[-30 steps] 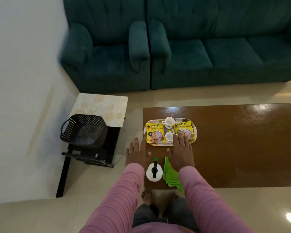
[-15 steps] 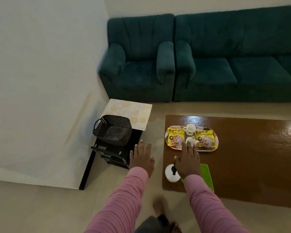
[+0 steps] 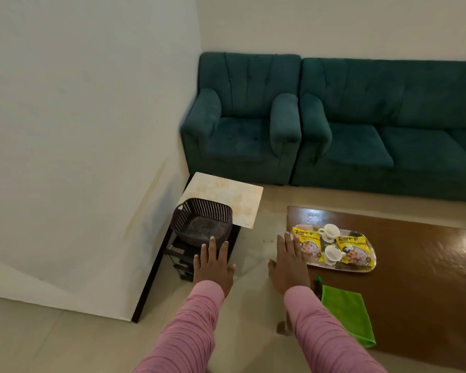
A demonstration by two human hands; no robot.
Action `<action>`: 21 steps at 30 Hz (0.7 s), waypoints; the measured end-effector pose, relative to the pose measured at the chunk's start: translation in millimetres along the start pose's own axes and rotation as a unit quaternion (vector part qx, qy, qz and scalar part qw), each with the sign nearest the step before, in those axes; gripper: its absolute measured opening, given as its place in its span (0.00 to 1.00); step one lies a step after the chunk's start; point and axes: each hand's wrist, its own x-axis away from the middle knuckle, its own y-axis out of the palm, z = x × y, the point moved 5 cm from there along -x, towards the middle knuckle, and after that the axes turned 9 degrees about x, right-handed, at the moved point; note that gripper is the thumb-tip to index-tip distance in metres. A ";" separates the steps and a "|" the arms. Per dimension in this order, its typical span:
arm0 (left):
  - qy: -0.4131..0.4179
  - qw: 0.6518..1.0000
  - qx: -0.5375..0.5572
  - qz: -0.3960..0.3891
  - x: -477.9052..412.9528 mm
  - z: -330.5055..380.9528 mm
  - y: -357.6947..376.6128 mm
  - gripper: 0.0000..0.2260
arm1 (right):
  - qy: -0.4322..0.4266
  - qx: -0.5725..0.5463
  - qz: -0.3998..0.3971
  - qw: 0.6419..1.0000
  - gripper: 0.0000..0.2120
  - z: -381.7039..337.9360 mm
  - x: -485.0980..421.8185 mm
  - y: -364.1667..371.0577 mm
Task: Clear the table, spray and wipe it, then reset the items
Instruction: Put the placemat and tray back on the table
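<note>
You've barely begun: your left hand (image 3: 213, 265) and right hand (image 3: 289, 265) hover flat, spread and empty, the tray (image 3: 361, 268) of cups and snacks sits uncleared on the table (image 3: 428, 286) near the cloth (image 3: 345, 310), and spraying, wiping and resetting remain.

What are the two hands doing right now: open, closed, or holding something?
Left hand: open, fingers straight, holding nothing, near the basket.
Right hand: open, fingers straight, holding nothing, near the tray.
</note>
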 end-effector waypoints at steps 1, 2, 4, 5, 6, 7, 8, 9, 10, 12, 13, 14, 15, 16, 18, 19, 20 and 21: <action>0.007 1.000 -0.004 0.004 -7.3 -12.1 -9.1 0.28 | -0.001 -0.007 0.000 1.000 0.33 -17.5 -5.3 1.6; 0.011 1.000 -0.008 0.006 -14.3 -24.9 -17.6 0.28 | -0.001 -0.014 0.002 1.000 0.33 -34.9 -10.4 3.4; 0.014 1.000 -0.013 0.005 -29.0 -52.0 -32.5 0.28 | -0.001 -0.020 0.006 1.000 0.33 -69.3 -19.4 5.1; 0.013 1.000 -0.012 0.001 -34.1 -63.2 -38.1 0.28 | -0.005 -0.020 0.005 1.000 0.33 -83.2 -22.2 6.5; 0.013 1.000 -0.010 0.000 -40.2 -76.0 -45.3 0.29 | -0.010 -0.020 0.005 1.000 0.33 -98.4 -26.2 8.2; 0.012 1.000 -0.009 0.000 -45.4 -87.1 -51.9 0.29 | -0.013 -0.022 0.004 1.000 0.33 -110.8 -29.6 10.3; 0.012 1.000 -0.007 -0.001 -51.5 -97.5 -57.8 0.29 | -0.011 -0.025 0.003 1.000 0.33 -122.1 -33.5 11.6; 0.012 1.000 -0.002 -0.004 -57.8 -107.5 -62.9 0.29 | -0.007 -0.027 0.000 1.000 0.33 -131.6 -37.2 12.6; 0.011 1.000 0.003 -0.007 -62.7 -115.1 -66.3 0.29 | -0.004 -0.027 -0.001 1.000 0.33 -138.2 -40.7 13.4; 0.008 1.000 0.011 -0.009 -73.7 -131.1 -73.0 0.29 | -0.003 -0.021 0.000 1.000 0.34 -153.0 -49.9 15.5; 0.006 1.000 0.014 -0.012 -80.2 -137.8 -74.4 0.29 | -0.004 -0.017 0.000 1.000 0.34 -159.7 -54.9 16.6; 0.005 1.000 0.017 -0.015 -87.0 -143.5 -75.6 0.29 | -0.003 -0.014 0.000 1.000 0.34 -165.5 -60.0 17.5; 0.005 1.000 0.018 -0.017 -92.3 -147.1 -76.7 0.29 | -0.001 -0.010 -0.002 1.000 0.34 -169.1 -64.8 18.4; 0.006 1.000 0.020 -0.019 -99.5 -150.6 -77.8 0.29 | 0.002 -0.009 -0.006 1.000 0.34 -173.0 -71.8 20.1; 0.006 0.999 0.025 -0.025 -114.8 -156.9 -78.7 0.29 | 0.004 -0.011 -0.018 1.000 0.34 -181.1 -86.9 24.3; 0.005 0.999 0.027 -0.027 -123.7 -160.2 -79.4 0.29 | 0.004 -0.009 -0.023 1.000 0.33 -186.0 -95.2 26.1; 0.003 0.999 0.030 -0.029 -131.9 -162.7 -79.8 0.29 | 0.003 -0.008 -0.026 1.000 0.33 -190.4 -102.6 27.3; 0.001 0.999 0.035 -0.029 -143.1 -165.7 -80.8 0.29 | 0.000 -0.009 -0.029 1.000 0.33 -195.6 -113.7 28.7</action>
